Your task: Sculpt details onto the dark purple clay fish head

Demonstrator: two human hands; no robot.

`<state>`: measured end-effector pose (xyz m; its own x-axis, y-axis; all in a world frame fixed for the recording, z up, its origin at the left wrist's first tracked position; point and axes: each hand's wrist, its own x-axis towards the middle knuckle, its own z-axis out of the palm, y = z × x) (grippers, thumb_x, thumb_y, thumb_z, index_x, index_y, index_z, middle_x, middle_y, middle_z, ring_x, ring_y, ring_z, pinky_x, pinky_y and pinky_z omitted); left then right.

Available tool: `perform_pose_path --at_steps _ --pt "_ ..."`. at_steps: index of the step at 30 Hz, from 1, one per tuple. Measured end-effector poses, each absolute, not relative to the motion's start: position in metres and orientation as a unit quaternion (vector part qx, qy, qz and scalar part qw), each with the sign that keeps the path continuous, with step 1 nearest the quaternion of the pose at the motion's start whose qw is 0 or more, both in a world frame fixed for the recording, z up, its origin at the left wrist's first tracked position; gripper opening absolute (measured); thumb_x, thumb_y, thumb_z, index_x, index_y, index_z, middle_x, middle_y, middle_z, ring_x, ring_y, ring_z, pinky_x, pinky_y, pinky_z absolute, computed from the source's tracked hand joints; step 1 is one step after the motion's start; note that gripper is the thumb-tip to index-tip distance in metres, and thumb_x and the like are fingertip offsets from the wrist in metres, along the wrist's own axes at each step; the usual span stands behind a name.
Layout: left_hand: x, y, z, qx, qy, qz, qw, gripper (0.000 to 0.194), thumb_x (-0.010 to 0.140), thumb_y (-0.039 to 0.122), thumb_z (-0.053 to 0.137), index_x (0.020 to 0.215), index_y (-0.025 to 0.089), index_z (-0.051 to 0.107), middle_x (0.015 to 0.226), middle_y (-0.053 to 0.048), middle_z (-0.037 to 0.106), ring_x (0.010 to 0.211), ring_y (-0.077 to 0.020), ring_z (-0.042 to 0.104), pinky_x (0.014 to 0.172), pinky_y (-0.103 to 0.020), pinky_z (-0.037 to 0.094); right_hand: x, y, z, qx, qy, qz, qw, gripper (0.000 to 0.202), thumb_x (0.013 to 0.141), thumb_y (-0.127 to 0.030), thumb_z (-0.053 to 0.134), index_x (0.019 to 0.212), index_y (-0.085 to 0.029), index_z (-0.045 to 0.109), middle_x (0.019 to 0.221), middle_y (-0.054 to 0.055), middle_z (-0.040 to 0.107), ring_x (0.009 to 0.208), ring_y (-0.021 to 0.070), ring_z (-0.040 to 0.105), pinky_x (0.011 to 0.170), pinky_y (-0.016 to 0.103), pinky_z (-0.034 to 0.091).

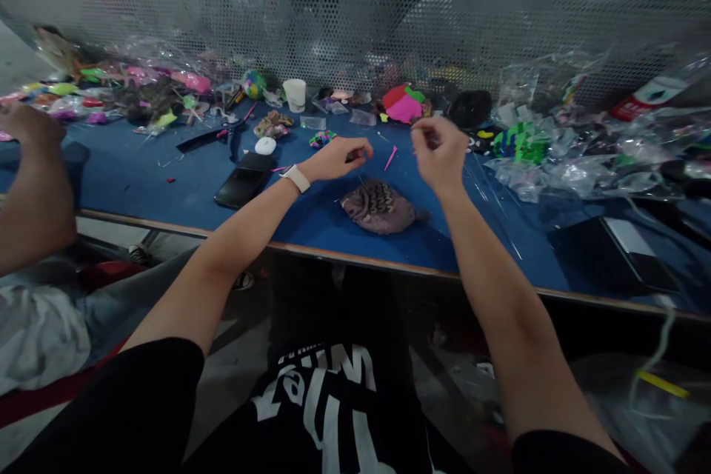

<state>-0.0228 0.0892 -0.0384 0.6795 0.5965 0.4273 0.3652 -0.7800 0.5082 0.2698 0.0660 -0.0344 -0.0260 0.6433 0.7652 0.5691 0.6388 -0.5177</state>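
A brownish-purple clay model (381,209), rounded with ridges on top and a narrow end to the right, lies near the table's front edge. Just above and left of it hovers my left hand (343,157), thumb and fingers pinched together. My right hand (441,152) is raised to the right, beyond the model, its fingertips pressed together. Whatever either pinch holds is too small to make out. Neither hand touches the model. Between the hands lies a small pink tool (391,157). A multicoloured clay lump (322,138) sits behind my left hand.
A black phone (245,179) and a white round object (265,146) lie left on the blue table (311,226). A white cup (295,95) stands at the back. Plastic bags (527,170) and a dark box (611,255) are at right. Another person's hand (33,122) is at far left.
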Motion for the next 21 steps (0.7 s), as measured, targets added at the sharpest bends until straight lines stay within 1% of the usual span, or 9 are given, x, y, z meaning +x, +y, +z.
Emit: perform_pose_path --at_steps 2,4,7,9,11,13,17,19,21 --pt "-0.031 0.095 -0.042 0.912 0.296 0.244 0.146 0.019 0.109 0.024 0.062 0.118 0.019 0.077 0.113 -0.012 0.083 0.105 -0.0253 0.078 0.1 -0.041 0.06 0.297 0.085 -0.04 -0.466 -0.638 0.042 0.612 0.051 0.113 -0.073 0.059 0.119 -0.026 0.077 0.092 0.01 0.078 0.071 0.0246 0.075 0.065 0.043 0.063" --pt "-0.036 0.101 -0.046 0.913 0.315 0.228 0.122 0.02 0.109 0.025 0.061 0.118 0.019 0.078 0.12 -0.013 0.083 0.113 -0.0271 0.077 0.105 -0.043 0.059 0.319 0.1 -0.046 -0.486 -0.6 0.058 0.633 0.066 0.109 -0.087 0.054 0.125 -0.027 0.076 0.087 0.009 0.076 0.066 0.0229 0.072 0.058 0.041 0.06" --pt "-0.036 0.105 -0.048 0.916 0.314 0.221 0.117 0.02 0.111 0.03 0.062 0.115 0.019 0.078 0.119 -0.013 0.083 0.112 -0.0264 0.076 0.103 -0.041 0.058 0.327 0.104 -0.05 -0.479 -0.589 0.096 0.644 0.078 0.096 -0.101 0.059 0.113 -0.027 0.077 0.086 0.009 0.077 0.06 0.0226 0.071 0.05 0.039 0.056" --pt "-0.034 0.104 -0.048 0.92 0.307 0.213 0.117 0.021 0.112 0.033 0.062 0.11 0.019 0.077 0.114 -0.013 0.082 0.107 -0.0255 0.075 0.1 -0.039 0.057 0.317 0.095 -0.049 -0.466 -0.614 0.126 0.624 0.078 0.092 -0.102 0.065 0.104 -0.026 0.077 0.084 0.009 0.077 0.058 0.022 0.071 0.049 0.038 0.055" --pt "-0.031 0.102 -0.047 0.921 0.308 0.211 0.115 0.024 0.113 0.035 0.061 0.102 0.018 0.075 0.105 -0.012 0.08 0.101 -0.0248 0.074 0.096 -0.038 0.055 0.3 0.082 -0.046 -0.459 -0.656 0.15 0.58 0.071 0.093 -0.096 0.071 0.095 -0.026 0.077 0.078 0.007 0.076 0.056 0.0204 0.069 0.053 0.038 0.056" --pt "-0.029 0.1 -0.046 0.918 0.318 0.211 0.111 0.031 0.114 0.036 0.059 0.089 0.019 0.068 0.093 -0.009 0.076 0.091 -0.0234 0.07 0.089 -0.037 0.052 0.284 0.07 -0.042 -0.453 -0.692 0.157 0.539 0.062 0.099 -0.086 0.074 0.089 -0.025 0.075 0.076 0.004 0.075 0.056 0.0189 0.068 0.06 0.039 0.06" --pt "-0.027 0.094 -0.041 0.907 0.35 0.214 0.098 0.046 0.115 0.043 0.054 0.074 0.023 0.049 0.074 -0.004 0.063 0.072 -0.0197 0.057 0.077 -0.036 0.042 0.266 0.056 -0.037 -0.436 -0.732 0.126 0.508 0.034 0.104 -0.058 0.079 0.093 -0.026 0.083 0.093 0.007 0.083 0.072 0.0224 0.074 0.076 0.043 0.065" --pt "-0.025 0.092 -0.039 0.905 0.362 0.205 0.09 0.048 0.114 0.045 0.055 0.073 0.023 0.046 0.071 -0.003 0.06 0.068 -0.019 0.053 0.075 -0.036 0.039 0.264 0.053 -0.036 -0.426 -0.753 0.106 0.49 0.019 0.102 -0.044 0.082 0.096 -0.026 0.088 0.101 0.008 0.084 0.082 0.025 0.076 0.083 0.046 0.066" --pt "-0.024 0.09 -0.037 0.905 0.371 0.193 0.078 0.049 0.114 0.047 0.055 0.072 0.023 0.046 0.071 -0.004 0.06 0.067 -0.0192 0.051 0.075 -0.036 0.039 0.265 0.052 -0.036 -0.416 -0.769 0.102 0.475 0.011 0.099 -0.036 0.084 0.097 -0.027 0.091 0.104 0.009 0.084 0.087 0.0263 0.077 0.085 0.047 0.066"
